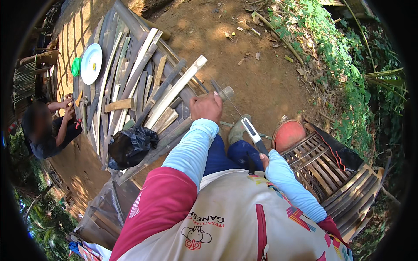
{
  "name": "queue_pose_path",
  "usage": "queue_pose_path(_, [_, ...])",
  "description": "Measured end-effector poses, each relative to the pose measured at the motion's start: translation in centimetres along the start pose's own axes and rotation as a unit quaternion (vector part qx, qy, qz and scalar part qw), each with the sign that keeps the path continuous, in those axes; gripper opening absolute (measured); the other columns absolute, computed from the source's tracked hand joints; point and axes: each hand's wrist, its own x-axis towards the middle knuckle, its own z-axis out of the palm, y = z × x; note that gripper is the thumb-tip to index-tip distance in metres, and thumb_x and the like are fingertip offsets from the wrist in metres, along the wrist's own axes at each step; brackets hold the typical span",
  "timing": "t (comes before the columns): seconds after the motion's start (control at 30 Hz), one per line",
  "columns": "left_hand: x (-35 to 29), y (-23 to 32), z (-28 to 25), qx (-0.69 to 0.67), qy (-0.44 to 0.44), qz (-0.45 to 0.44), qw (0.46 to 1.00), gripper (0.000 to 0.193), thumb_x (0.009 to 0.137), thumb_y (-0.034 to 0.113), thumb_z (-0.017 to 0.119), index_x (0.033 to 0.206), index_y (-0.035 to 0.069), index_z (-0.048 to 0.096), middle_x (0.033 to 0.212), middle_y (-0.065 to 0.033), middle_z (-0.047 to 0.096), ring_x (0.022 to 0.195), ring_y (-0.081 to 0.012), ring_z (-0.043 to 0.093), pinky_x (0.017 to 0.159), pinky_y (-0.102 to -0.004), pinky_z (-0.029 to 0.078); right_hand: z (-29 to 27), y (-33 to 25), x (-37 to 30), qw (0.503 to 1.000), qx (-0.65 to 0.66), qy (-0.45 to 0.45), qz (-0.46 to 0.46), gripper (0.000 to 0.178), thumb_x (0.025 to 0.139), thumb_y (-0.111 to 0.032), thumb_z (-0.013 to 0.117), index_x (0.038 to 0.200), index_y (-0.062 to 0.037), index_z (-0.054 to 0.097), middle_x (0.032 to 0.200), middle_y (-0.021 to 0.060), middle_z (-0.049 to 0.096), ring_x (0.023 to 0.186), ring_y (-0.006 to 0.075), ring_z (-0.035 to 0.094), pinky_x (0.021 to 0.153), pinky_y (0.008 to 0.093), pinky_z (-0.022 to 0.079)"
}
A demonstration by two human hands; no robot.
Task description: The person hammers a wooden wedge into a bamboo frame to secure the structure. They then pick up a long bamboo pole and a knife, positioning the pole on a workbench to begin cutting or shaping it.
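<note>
My left hand [208, 107] is closed round a short, round piece of bamboo or wood [227, 92], whose blunt end sticks out past the thumb side. My right hand [264, 161] grips the dark handle of a hand saw [249, 128], largely hidden behind the sleeve. From its pale, slotted frame a thin blade runs up and left, crossing close by the held piece's end. Whether the teeth touch it I cannot tell. Left of my left hand, long bamboo strips [178, 89] lie heaped on a low slatted platform [174, 130].
A black plastic bag [130, 148] sits on the strips' near end. Beyond are a white plate [91, 64] and a green container [75, 66]. Another person [45, 130] works at the far left. At right stands a slatted bamboo bench [344, 187] beside a red rounded object [289, 135].
</note>
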Motion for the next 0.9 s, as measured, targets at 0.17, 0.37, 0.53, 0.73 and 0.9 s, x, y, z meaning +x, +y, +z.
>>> queue_pose_path(0.17, [-0.1, -0.1, -0.7, 0.004, -0.025, -0.012, 1.000, 0.044, 0.103, 0.032, 0.040, 0.080, 0.006, 0.067, 0.077, -0.0164, 0.071, 0.074, -0.0348, 0.066, 0.090, -0.0460, 0.041, 0.4, 2.1, -1.1, 1.000, 0.018, -0.010, 0.011, 0.046, 0.106, -0.043, 0.048, 0.099, 0.0018, 0.057, 0.085, 0.0306, 0.065, 0.086, 0.0500, 0.065, 0.074, 0.0555, 0.048])
queue_pose_path(0.37, [0.2, 0.3, -0.8, 0.012, -0.036, -0.001, 0.999, 0.044, 0.103, 0.032, 0.040, 0.081, 0.006, 0.067, 0.077, -0.0173, 0.071, 0.074, -0.0354, 0.066, 0.089, -0.0463, 0.041, -2.0, -3.7, 2.7, 0.995, 0.091, -0.005, -0.027, 0.046, 0.106, -0.043, 0.048, 0.098, 0.0017, 0.057, 0.084, 0.0306, 0.064, 0.085, 0.0498, 0.065, 0.072, 0.0557, 0.048])
queue_pose_path(0.53, [0.9, 0.7, -1.4, 0.011, -0.062, 0.004, 0.998, 0.044, 0.103, 0.033, 0.039, 0.082, 0.007, 0.067, 0.078, -0.0173, 0.071, 0.075, -0.0350, 0.066, 0.090, -0.0462, 0.041, 2.2, 4.1, -1.9, 0.998, 0.061, 0.007, 0.032, 0.046, 0.106, -0.043, 0.049, 0.098, 0.0011, 0.056, 0.081, 0.0305, 0.063, 0.083, 0.0501, 0.064, 0.070, 0.0568, 0.047])
queue_pose_path(0.73, [0.3, 0.1, -0.7, 0.021, -0.043, -0.008, 0.999, 0.045, 0.103, 0.033, 0.039, 0.081, 0.006, 0.067, 0.077, -0.0168, 0.071, 0.075, -0.0341, 0.066, 0.090, -0.0455, 0.041, 0.6, -1.2, 3.2, 0.999, 0.038, 0.012, -0.010, 0.045, 0.106, -0.043, 0.049, 0.096, 0.0006, 0.056, 0.079, 0.0295, 0.063, 0.079, 0.0474, 0.065, 0.068, 0.0559, 0.046])
queue_pose_path(0.9, [0.5, 0.4, -1.3, -0.007, -0.052, -0.007, 0.999, 0.045, 0.103, 0.032, 0.040, 0.079, 0.006, 0.068, 0.077, -0.0162, 0.071, 0.075, -0.0339, 0.067, 0.090, -0.0456, 0.042, 0.8, -1.9, 2.0, 0.998, 0.062, 0.024, 0.004, 0.044, 0.106, -0.043, 0.049, 0.102, 0.0003, 0.059, 0.085, 0.0299, 0.065, 0.085, 0.0491, 0.065, 0.073, 0.0555, 0.048])
